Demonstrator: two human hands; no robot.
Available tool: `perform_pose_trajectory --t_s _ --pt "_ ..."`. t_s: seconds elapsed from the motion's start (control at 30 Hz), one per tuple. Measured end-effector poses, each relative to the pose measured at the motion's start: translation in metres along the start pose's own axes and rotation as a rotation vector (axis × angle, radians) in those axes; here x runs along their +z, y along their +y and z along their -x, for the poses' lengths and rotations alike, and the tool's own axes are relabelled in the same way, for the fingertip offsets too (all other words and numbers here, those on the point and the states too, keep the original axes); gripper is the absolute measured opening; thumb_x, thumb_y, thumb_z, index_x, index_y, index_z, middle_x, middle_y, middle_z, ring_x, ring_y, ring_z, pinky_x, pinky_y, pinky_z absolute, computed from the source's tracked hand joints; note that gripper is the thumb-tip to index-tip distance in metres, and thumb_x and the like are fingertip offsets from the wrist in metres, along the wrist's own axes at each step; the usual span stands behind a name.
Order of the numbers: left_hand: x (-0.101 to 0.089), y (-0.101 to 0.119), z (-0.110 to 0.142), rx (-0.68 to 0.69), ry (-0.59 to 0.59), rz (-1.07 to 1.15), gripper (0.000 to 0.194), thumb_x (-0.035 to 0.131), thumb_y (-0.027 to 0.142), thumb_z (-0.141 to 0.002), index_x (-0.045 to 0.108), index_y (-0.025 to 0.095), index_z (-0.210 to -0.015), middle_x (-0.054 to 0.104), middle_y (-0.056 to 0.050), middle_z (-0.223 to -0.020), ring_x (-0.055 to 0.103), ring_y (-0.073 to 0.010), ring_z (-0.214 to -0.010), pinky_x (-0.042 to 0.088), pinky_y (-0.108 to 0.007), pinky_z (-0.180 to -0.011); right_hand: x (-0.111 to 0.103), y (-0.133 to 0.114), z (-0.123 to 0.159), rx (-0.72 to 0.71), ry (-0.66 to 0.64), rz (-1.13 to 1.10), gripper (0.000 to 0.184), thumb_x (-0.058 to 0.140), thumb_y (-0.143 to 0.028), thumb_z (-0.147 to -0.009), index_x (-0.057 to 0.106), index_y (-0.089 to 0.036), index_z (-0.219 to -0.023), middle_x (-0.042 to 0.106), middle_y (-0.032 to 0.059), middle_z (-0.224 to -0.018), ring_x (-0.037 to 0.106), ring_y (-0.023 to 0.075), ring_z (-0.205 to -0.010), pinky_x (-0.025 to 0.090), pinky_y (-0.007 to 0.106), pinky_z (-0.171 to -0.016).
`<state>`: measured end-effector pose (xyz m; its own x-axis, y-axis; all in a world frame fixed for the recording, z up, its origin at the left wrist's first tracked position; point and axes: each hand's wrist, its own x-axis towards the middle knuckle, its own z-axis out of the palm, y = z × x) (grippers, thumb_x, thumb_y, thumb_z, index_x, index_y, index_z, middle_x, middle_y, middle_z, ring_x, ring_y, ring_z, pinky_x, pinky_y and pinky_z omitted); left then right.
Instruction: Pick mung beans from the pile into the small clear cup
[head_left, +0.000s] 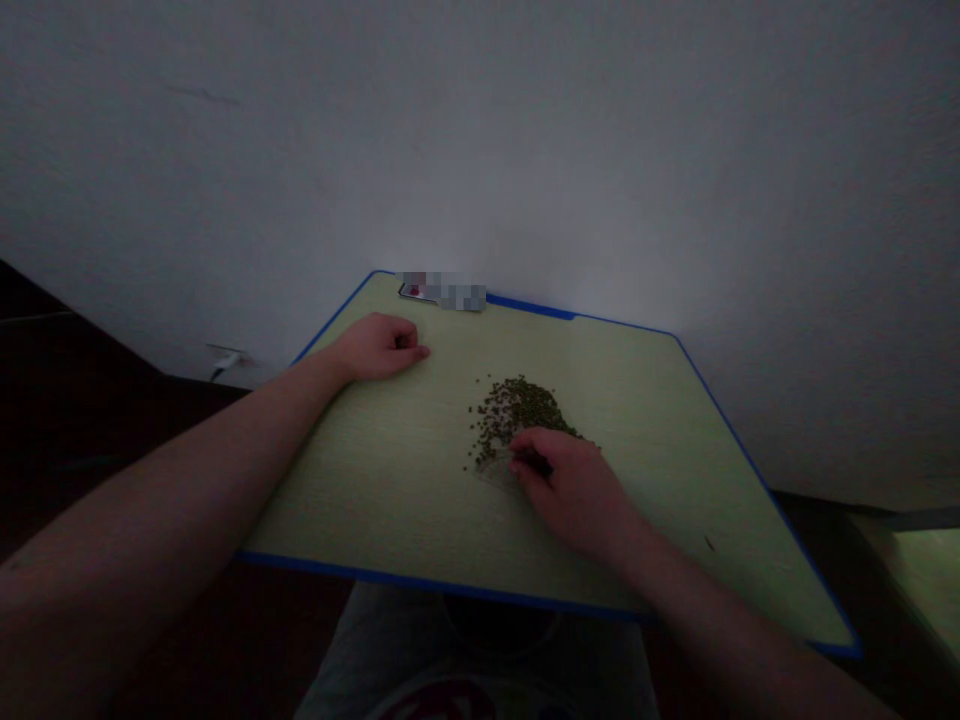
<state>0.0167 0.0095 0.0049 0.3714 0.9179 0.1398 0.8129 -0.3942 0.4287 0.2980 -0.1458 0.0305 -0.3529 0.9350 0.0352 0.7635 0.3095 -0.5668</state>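
Our fingers (529, 455) curl closed on both hands; whether the right pinches anything, we cannot tell. On the blue-edged pale green tabletop (337, 480), our left hand (379, 347) rests near the far edge. Our right hand (570, 490) touches the heap of small green beans (517, 410) mid-table; a careless sweep could scatter them.

At the bottom centre of the frame we see a light grey cloth garment (375, 650), with a dark curved shape near its top edge and a dark red printed graphic (439, 702) cut off by the lower edge. Our bare left forearm (172, 500) runs through the lower left to an equally bare left hand (379, 347), and our bare right forearm (735, 610) through the lower right to a bare right hand (570, 490).
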Motion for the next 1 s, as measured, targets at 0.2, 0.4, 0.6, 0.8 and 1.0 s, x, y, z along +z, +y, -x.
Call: perform_pose_trajectory --t_s 0.2,0.4,0.6,0.8,1.0 --pt "0.001 -0.002 -0.001 0.023 0.010 -0.021 0.035 0.053 0.050 -0.077 0.054 0.018 -0.062 0.049 0.002 -0.053 0.041 -0.0109 -0.052 0.027 -0.027 -0.053 0.008 -0.008 -0.027 -0.126 -0.013 0.022 0.012 0.057 -0.012 -0.084 0.065 -0.018 -0.091 0.069 0.0041 -0.088 0.060 0.0173 -0.081 0.043 0.029 -0.074" --pt "0.003 -0.005 -0.001 0.027 0.015 -0.018 0.036 0.053 0.051 -0.078 0.054 0.018 -0.063 0.050 0.002 -0.053 0.041 -0.0107 -0.051 0.028 -0.027 -0.052 0.010 -0.021 -0.042 -0.335 -0.235 -0.029 0.017 0.054 -0.007 -0.084 0.066 -0.016 -0.092 0.068 0.0050 -0.091 0.059 0.0166 -0.084 0.043 0.028 -0.079" --pt "0.002 -0.002 0.000 0.021 0.010 -0.017 0.035 0.053 0.050 -0.077 0.054 0.018 -0.063 0.050 0.002 -0.054 0.042 -0.0112 -0.052 0.028 -0.027 -0.053 0.006 -0.025 -0.029 -0.397 -0.412 -0.082 0.021 0.053 -0.006 -0.085 0.065 -0.017 -0.097 0.068 0.0053 -0.096 0.059 0.0166 -0.089 0.044 0.028 -0.082" --pt "0.001 0.000 0.000 0.016 0.012 -0.022 0.035 0.053 0.049 -0.077 0.053 0.018 -0.061 0.048 0.002 -0.052 0.039 -0.0111 -0.052 0.026 -0.027 -0.053 -0.001 -0.019 -0.004 -0.269 -0.421 -0.066 0.019 0.054 -0.007 -0.085 0.065 -0.018 -0.096 0.068 0.0043 -0.094 0.059 0.0168 -0.086 0.043 0.028 -0.079" --pt "0.002 -0.002 0.000 0.024 0.016 -0.032 0.035 0.053 0.049 -0.077 0.052 0.018 -0.062 0.047 0.002 -0.053 0.039 -0.0103 -0.052 0.026 -0.027 -0.052 -0.003 -0.006 0.030 -0.134 -0.349 -0.145 0.019 0.052 -0.008 -0.086 0.063 -0.020 -0.094 0.066 0.0029 -0.094 0.058 0.0161 -0.086 0.043 0.028 -0.079"
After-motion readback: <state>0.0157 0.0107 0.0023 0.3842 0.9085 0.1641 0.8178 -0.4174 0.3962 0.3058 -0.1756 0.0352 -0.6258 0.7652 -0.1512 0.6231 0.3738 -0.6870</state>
